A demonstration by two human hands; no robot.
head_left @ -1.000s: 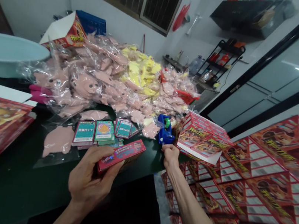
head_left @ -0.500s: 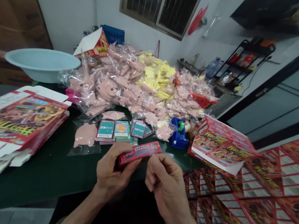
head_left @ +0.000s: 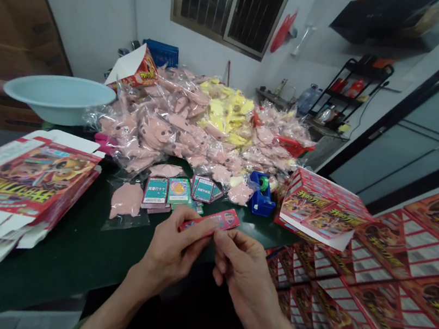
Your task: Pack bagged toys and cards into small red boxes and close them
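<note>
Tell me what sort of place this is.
Most likely a small packing workshop set up in a room: a heap of plastic-bagged pink and yellow toys, stacks of printed red carton blanks, and a blue tape dispenser on the bench.

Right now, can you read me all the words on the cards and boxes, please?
"我要打十个" on the teal card.
The yellow title on the flat red carton: too blurred to read.
The print on the red card pack in the left hand: too small to read.
</note>
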